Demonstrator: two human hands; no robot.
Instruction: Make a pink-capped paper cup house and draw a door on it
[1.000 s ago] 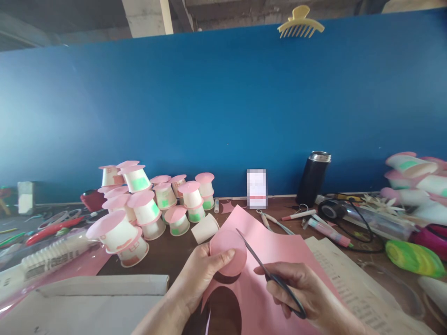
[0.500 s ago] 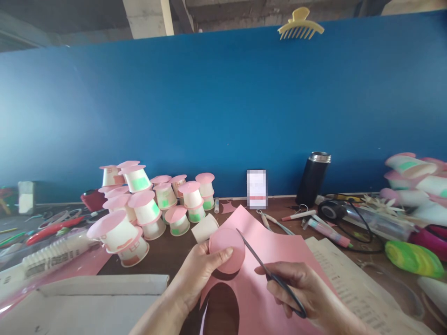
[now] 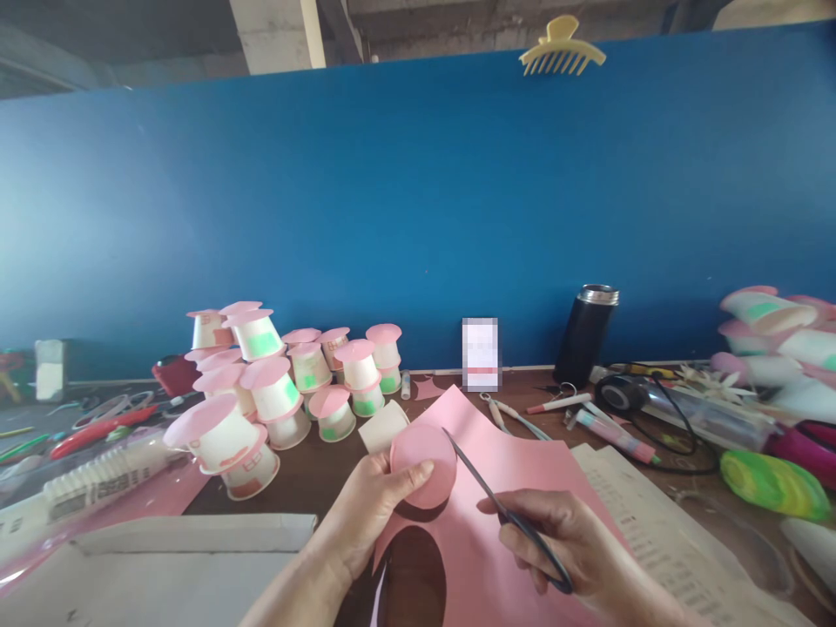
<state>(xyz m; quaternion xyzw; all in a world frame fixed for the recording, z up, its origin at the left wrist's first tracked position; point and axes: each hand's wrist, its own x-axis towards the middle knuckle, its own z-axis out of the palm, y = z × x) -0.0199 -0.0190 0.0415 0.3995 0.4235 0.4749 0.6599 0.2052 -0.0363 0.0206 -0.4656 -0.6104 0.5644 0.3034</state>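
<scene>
My left hand (image 3: pixel 382 496) pinches a pink paper disc (image 3: pixel 428 444), thumb on top of it. Dark-handled scissors (image 3: pixel 476 470) are gripped in my right hand (image 3: pixel 555 531). Their blade tips lie at the disc's upper right edge, and the blades look nearly closed. Under both hands spreads a pink paper sheet (image 3: pixel 515 461), with a large rounded cut-out near its lower left. A white paper cup (image 3: pixel 384 427) lies tilted just behind the disc, partly hidden by it.
Several white cups with pink round tops (image 3: pixel 274 392) stand stacked at the left; more lie piled (image 3: pixel 771 340) at the right. A black flask (image 3: pixel 586 335) stands against the blue partition (image 3: pixel 418 192). Printed paper (image 3: pixel 627 496) lies right, a white box (image 3: pixel 183 566) front left.
My left hand and the pink disc have shifted very slightly left, away from the scissors' tips. My right hand and the scissors look the same.
</scene>
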